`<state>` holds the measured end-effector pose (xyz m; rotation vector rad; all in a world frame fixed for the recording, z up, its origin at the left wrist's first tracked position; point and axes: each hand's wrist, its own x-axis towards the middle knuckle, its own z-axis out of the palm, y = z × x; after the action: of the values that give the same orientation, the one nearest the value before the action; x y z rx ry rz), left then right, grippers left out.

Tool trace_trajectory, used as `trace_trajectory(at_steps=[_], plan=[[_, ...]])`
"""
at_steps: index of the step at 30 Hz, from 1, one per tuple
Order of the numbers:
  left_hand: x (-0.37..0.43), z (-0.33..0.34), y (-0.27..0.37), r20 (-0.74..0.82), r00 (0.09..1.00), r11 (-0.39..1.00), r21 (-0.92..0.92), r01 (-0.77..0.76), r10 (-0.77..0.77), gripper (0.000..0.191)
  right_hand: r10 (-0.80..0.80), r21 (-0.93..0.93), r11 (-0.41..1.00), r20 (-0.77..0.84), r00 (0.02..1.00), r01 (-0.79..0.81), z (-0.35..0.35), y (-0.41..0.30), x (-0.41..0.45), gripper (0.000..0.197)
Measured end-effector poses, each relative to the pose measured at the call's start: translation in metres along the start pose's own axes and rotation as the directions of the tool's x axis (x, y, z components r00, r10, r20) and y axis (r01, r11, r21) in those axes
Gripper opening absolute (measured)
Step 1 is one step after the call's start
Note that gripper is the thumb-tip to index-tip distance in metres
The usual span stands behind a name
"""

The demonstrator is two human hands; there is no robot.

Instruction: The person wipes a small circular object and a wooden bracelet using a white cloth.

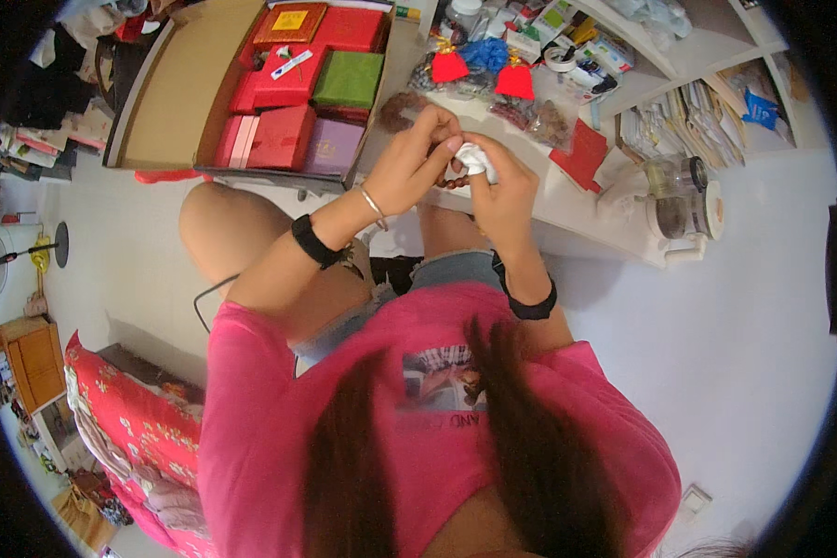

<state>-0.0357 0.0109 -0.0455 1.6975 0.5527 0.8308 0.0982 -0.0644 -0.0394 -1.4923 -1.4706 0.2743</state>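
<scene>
Over the desk edge, both hands meet at a string of brown beads [455,183], which shows below and between the fingers. My left hand [417,157] pinches the strand with thumb and fingertips. A crumpled white cloth or tissue [476,160] is bunched in my right hand [508,187], its thumb and forefinger pressed against it beside the beads. The fingers and the cloth hide part of the strand. Just behind my left hand, a ring of dark reddish beads [401,111] lies on the white desk [582,209].
On the left stands an open cardboard box [174,91] with several red, green and purple gift boxes [349,78]. Behind my hands are red drawstring pouches [515,82], bagged beads [547,125] and a tape roll [560,59]. A glass kettle [673,209] stands at the desk's right end.
</scene>
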Motion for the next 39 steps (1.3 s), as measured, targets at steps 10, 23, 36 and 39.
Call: trace_trajectory(at_steps=[10, 23, 36, 39], plan=[[0.004, 0.001, -0.007, 0.014, 1.0, 0.993, -0.118, -0.018, 0.02, 0.014, 0.13, 0.27, 0.96, -0.201, 0.971, -0.072, -0.015, 0.02, 0.012, 0.034], [0.002, 0.001, -0.011, 0.167, 0.984, 0.88, -0.458, 0.128, -0.056, 0.017, 0.152, 0.036, 0.988, 0.027, 0.988, -0.153, -0.006, 0.003, -0.003, 0.03], [0.001, -0.001, 0.012, 0.064, 0.985, 0.951, -0.256, 0.173, -0.162, 0.016, -0.005, 0.182, 0.983, 0.069, 0.998, -0.008, -0.008, -0.003, 0.002, 0.038], [0.001, 0.001, 0.01, 0.065, 0.991, 0.971, -0.201, 0.128, -0.118, 0.019, -0.111, 0.013, 0.994, -0.059, 0.992, 0.112, -0.004, -0.002, 0.0, 0.036]])
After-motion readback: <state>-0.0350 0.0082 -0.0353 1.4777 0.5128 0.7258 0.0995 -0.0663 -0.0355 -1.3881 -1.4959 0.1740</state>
